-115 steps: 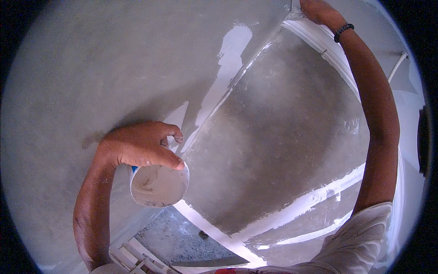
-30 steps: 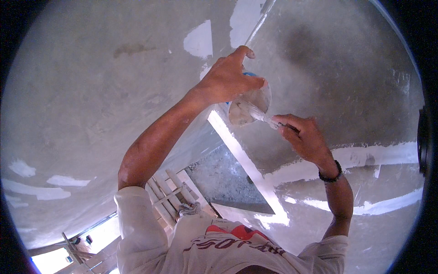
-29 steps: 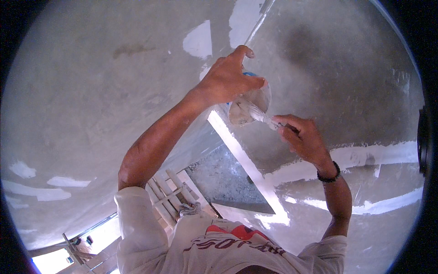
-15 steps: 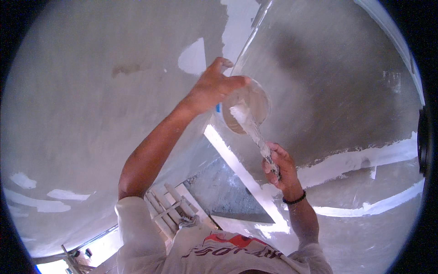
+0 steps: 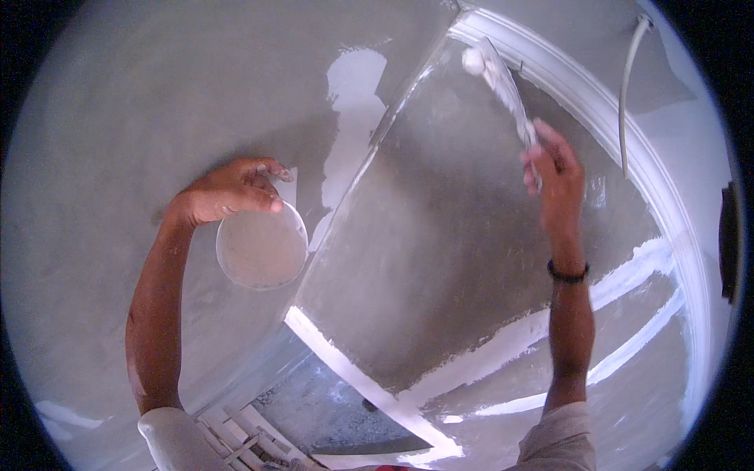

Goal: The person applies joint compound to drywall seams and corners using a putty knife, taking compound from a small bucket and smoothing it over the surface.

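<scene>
My left hand [image 5: 239,192] grips the rim of a round, pale plastic tub [image 5: 263,247]. Its mouth faces me, and the inside looks coated with a thin whitish film. Up at the right, my right hand [image 5: 556,169] is wrapped round the smeared handle of a putty knife [image 5: 503,86]. A lump of white filler [image 5: 473,61] sits at the tip of the blade. The blade is near the far end of the grey wall, close below the white cornice [image 5: 581,82]; whether it touches the wall I cannot tell.
Grey walls meet at a corner line with a white filler patch [image 5: 357,86] beside it. White bands [image 5: 479,365] cross the right wall. Below lies an opening with a white edge [image 5: 365,369] and wooden slats [image 5: 243,439]. A pale cable [image 5: 627,102] hangs at upper right.
The putty knife has come out of the tub and moved up and right towards the cornice, carrying filler. My left hand has shifted left and down with the tub.
</scene>
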`<control>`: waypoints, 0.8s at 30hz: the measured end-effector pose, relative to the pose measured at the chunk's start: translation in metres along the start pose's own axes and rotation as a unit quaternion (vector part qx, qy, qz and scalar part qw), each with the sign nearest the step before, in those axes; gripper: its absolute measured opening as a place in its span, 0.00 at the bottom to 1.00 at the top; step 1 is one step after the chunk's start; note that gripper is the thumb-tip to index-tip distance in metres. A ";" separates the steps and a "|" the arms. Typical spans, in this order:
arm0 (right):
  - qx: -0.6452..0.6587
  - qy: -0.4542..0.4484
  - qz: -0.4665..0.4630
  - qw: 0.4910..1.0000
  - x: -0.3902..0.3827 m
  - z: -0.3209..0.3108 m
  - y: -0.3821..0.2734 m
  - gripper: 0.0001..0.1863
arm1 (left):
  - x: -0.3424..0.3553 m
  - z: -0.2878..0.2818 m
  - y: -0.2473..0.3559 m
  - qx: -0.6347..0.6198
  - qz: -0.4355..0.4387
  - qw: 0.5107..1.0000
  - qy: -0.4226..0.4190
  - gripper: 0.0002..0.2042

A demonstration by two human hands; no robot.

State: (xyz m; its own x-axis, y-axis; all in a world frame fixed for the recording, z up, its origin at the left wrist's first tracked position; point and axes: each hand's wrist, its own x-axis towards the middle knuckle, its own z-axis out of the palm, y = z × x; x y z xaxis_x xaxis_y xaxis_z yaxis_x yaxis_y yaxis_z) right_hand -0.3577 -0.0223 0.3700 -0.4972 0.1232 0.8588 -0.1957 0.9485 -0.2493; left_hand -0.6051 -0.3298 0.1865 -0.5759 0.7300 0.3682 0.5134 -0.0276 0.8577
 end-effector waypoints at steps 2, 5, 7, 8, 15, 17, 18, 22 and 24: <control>-0.139 0.002 -0.077 0.987 0.052 0.005 0.002 0.17 | -0.002 -0.001 -0.006 -0.023 0.008 1.000 -0.003 0.44; -0.267 0.013 -0.220 0.938 0.119 0.012 0.022 0.16 | -0.001 0.004 -0.004 -0.013 0.015 1.000 -0.010 0.37; -0.335 0.016 -0.288 0.897 0.150 0.020 0.024 0.15 | -0.005 0.002 -0.003 -0.008 0.023 0.999 -0.021 0.36; -0.373 0.015 -0.306 0.876 0.161 0.024 0.021 0.14 | -0.007 0.001 -0.001 0.007 0.022 1.000 -0.019 0.36; -0.556 0.021 -0.336 0.760 0.207 0.024 0.018 0.14 | -0.008 -0.001 -0.004 0.035 0.029 0.998 -0.033 0.36; -0.587 0.019 -0.343 0.733 0.215 0.023 0.021 0.15 | -0.007 0.000 -0.005 0.042 0.023 0.998 -0.035 0.36; -0.602 0.018 -0.346 0.719 0.218 0.023 0.023 0.16 | -0.007 0.000 -0.004 0.044 0.019 0.998 -0.037 0.36; -0.638 0.001 -0.379 0.670 0.226 0.024 0.030 0.17 | -0.008 0.000 0.000 0.032 0.009 0.998 -0.055 0.36; -0.644 0.003 -0.402 0.651 0.229 0.024 0.035 0.17 | -0.007 0.001 -0.003 0.043 0.009 0.997 -0.056 0.36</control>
State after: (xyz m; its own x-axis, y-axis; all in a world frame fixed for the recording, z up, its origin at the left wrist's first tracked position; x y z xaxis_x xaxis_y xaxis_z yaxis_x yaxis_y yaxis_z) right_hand -0.4986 0.0324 0.5476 -0.6684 -0.5658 0.4828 0.4824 0.1643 0.8604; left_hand -0.6025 -0.3342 0.1811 -0.4932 0.8022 0.3366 0.5792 0.0141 0.8151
